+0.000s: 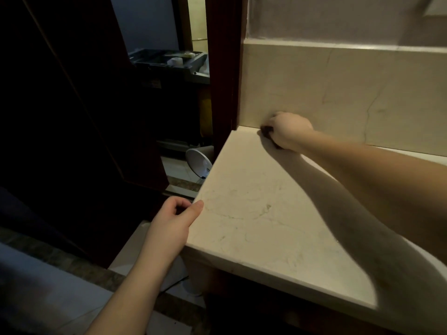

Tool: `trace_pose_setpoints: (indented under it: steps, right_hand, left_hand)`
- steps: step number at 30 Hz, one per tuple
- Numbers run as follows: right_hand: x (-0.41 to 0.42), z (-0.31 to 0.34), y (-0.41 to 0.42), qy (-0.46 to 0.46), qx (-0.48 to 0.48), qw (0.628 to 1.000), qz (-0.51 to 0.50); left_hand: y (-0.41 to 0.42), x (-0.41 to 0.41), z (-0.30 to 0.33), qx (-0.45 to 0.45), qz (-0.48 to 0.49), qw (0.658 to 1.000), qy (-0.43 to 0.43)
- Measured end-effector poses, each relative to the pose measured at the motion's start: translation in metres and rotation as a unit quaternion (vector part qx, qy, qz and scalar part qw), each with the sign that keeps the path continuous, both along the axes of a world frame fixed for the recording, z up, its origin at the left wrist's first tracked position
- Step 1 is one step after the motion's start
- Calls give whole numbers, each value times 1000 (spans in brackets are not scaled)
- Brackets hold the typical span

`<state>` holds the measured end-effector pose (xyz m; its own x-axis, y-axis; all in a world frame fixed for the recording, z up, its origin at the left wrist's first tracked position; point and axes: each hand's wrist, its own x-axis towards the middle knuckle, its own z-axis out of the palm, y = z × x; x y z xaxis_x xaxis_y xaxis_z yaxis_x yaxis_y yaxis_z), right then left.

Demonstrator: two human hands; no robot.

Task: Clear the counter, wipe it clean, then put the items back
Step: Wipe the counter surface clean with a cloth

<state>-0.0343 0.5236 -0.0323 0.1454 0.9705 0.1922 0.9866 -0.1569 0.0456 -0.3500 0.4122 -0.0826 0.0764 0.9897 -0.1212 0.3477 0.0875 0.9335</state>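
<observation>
Wiping right hand [289,130] at counter [254,213] corner.

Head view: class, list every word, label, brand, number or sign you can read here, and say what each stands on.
None can be read.
Cart in the doorway: a small pale patch on its front, too blurred to read.
Counter and dark cloth in the right hand: no text.

The counter [254,213] is cream marble with faint grey veins, the cloth [267,131] dark brown, the doorframe [223,68] deep reddish-brown.
</observation>
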Motion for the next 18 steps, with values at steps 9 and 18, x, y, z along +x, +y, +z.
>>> trace_pose_setpoints:
  steps: [9, 18]
  right_hand:
    - [33, 3, -29, -47, 24, 999, 6]
    - [-16, 4, -61, 55, 31, 992, 105]
  left_hand:
    - [-4, 5, 5, 13, 9, 1000, 7]
    - [7, 8, 23, 6, -35, 990, 133]
